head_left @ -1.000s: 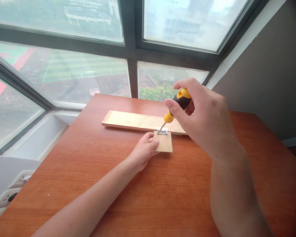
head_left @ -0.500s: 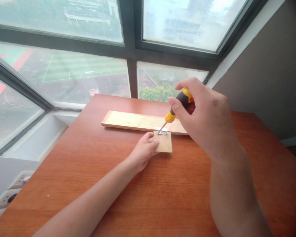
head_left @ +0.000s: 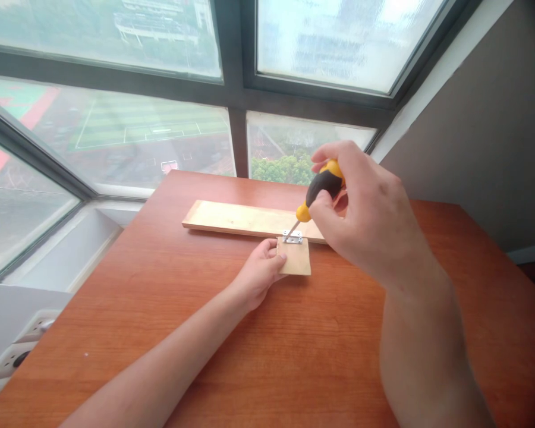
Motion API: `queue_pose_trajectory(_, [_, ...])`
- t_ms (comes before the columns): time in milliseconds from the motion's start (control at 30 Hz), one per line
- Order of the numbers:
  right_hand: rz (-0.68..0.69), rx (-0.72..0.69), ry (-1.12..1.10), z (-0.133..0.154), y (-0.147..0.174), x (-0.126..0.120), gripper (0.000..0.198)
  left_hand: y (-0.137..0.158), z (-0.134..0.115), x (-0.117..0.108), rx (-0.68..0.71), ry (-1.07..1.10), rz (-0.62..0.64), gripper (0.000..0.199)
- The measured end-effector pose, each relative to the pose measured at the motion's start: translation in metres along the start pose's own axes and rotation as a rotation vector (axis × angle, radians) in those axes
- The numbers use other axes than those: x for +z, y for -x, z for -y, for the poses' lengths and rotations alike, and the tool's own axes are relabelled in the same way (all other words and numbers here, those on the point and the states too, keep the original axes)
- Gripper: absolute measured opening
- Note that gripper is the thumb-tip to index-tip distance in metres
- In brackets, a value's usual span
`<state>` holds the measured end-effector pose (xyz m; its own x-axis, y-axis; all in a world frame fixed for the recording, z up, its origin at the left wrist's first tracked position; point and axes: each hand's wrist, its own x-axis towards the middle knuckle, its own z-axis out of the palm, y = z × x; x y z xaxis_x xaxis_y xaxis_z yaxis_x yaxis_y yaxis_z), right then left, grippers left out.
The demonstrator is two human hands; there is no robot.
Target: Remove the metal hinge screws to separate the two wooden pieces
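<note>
My right hand (head_left: 365,208) grips a yellow and black screwdriver (head_left: 324,187), its shaft slanting down to the left. The tip meets the left end of a small silver hinge (head_left: 293,238). That hinge spans the edge between a small square wooden piece (head_left: 295,259) and a long pale wooden board (head_left: 236,217). My left hand (head_left: 262,270) pinches the square piece from its left side, thumb on top and fingers partly hidden beneath. The board's right end is hidden behind my right hand.
The reddish-brown wooden table (head_left: 232,368) carries it all. Windows with a dark frame (head_left: 237,101) rise behind the table's far edge. Wall sockets (head_left: 15,356) sit low at the left, and a grey wall (head_left: 485,113) stands at the right.
My right fingers have shifted around the screwdriver handle, the thumb now lower on it. The handle has tilted slightly, with the tip still at the hinge. My left hand has stayed put.
</note>
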<state>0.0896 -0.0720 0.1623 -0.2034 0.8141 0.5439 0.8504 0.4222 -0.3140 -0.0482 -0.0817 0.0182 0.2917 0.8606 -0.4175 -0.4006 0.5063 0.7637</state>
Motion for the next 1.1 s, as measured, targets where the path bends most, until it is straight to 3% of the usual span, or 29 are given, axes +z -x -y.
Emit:
queue_pose_trajectory(533, [0.019,0.0,-0.046,0.0038,0.0012,-0.0006,0.041,0.0003,0.0003,0.0003,0.007,0.002,-0.001,0.022])
queue_pose_trajectory(633, [0.034,-0.006,-0.029,0.0037,0.0005,-0.0005,0.031,0.0,0.0005,0.0002,0.004,0.005,-0.001,0.022])
queue_pose_trajectory(800, [-0.06,0.008,0.095,0.0005,-0.0015,0.0021,0.012,-0.0001,0.0006,0.0003,-0.005,0.011,-0.017,0.023])
queue_pose_trajectory(1000, [0.052,-0.032,-0.04,-0.0002,0.0005,-0.0025,0.038,-0.0015,0.0024,-0.0006,-0.002,0.025,-0.015,0.023])
queue_pose_trajectory(1100, [0.039,-0.004,0.002,0.001,0.0001,-0.0028,0.028,-0.002,0.0028,-0.0008,0.002,0.031,-0.014,0.023])
